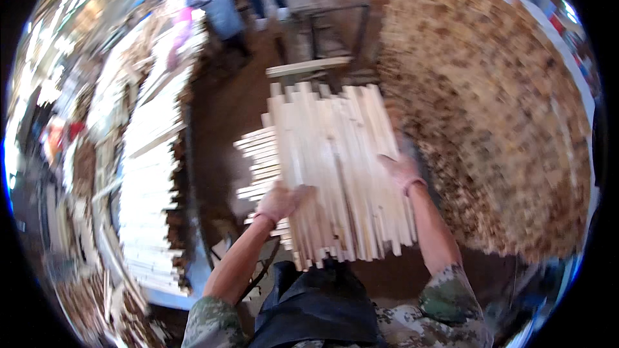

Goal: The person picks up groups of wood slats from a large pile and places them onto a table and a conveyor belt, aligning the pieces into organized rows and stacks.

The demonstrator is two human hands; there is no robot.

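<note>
Wooden strips (332,167), brown workshop floor (219,129)

- Wooden strips (335,167) in the middle: pale cream, streaked with brown.
- Left hand (284,201) and right hand (401,171): pale pink coverings, deeper pink at the wrists.
- Sleeves (448,296): camouflage, blotched green, brown and off-white.
- Apron (316,312): near-black.
- Large wood pile (490,90) at right: mottled tan and brown.
- Left-hand stack (151,187): glaring white on top, brown along its ragged edge.
- Floor (219,109): dark reddish brown.
</note>
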